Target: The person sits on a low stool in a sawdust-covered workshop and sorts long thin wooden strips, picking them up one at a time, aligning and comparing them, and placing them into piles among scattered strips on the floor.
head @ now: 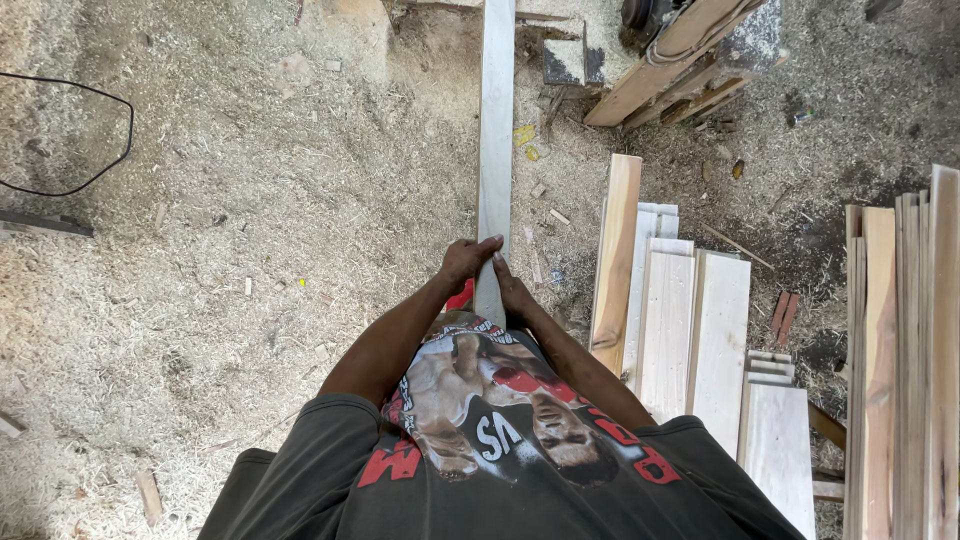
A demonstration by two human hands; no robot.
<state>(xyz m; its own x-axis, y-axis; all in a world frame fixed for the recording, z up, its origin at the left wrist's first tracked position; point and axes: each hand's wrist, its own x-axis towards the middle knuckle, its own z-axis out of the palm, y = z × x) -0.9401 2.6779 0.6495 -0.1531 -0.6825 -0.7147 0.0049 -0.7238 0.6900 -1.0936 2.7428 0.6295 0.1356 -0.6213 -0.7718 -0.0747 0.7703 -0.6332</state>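
Observation:
A long pale wooden plank [495,130] runs straight away from me, from my waist up to the top of the view. My left hand [463,262] wraps over its near end from the left side. My right hand [512,290] grips the same end from the right, just below the left hand. Both arms reach down in front of my dark printed shirt. The plank's far end lies above the sawdust-covered ground [250,200].
A stack of pale boards [690,330] lies on the ground to my right, with one yellowish board [616,250] beside it. More boards on edge [905,370] stand at the far right. Timber scraps [680,60] sit at the top; a black cable [95,150] loops at left.

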